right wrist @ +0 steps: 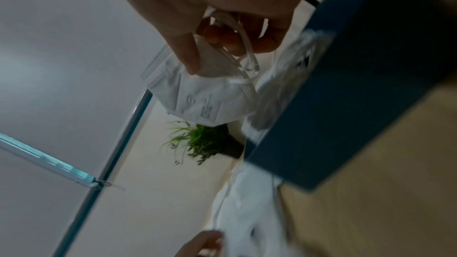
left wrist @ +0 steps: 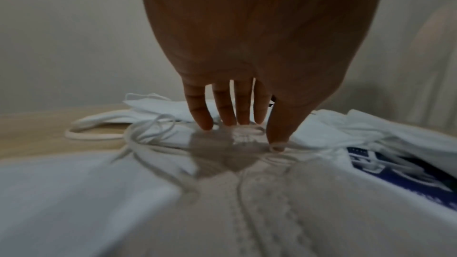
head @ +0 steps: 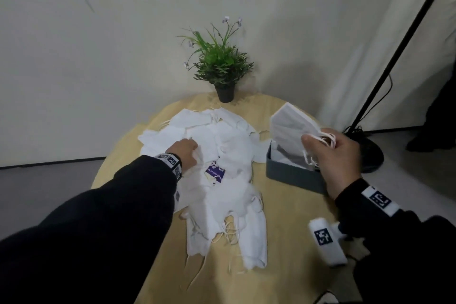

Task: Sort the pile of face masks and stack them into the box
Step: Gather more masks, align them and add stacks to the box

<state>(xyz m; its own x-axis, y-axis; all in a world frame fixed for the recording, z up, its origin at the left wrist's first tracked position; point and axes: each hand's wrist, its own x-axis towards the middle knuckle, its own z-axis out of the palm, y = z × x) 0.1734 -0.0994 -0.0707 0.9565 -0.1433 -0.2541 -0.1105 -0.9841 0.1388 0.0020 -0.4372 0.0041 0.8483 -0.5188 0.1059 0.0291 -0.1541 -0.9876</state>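
Head view: few masks (head: 283,153) in box (head: 293,175), right grip (head: 330,155) pinching folded stack (head: 288,126), left grip (head: 183,153) flat on big pile (head: 222,155) mid-worktop.

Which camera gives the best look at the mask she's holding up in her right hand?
The right wrist view: the held mask fills the middle, its printed markings visible. The head view shows the same mask smaller, above the box. The left wrist view misses it.

A purple packet (head: 215,172) among the masks bore white lettering, seemingly "as you"; the rest was covered. Small print on the held mask (right wrist: 202,103) was unreadable.
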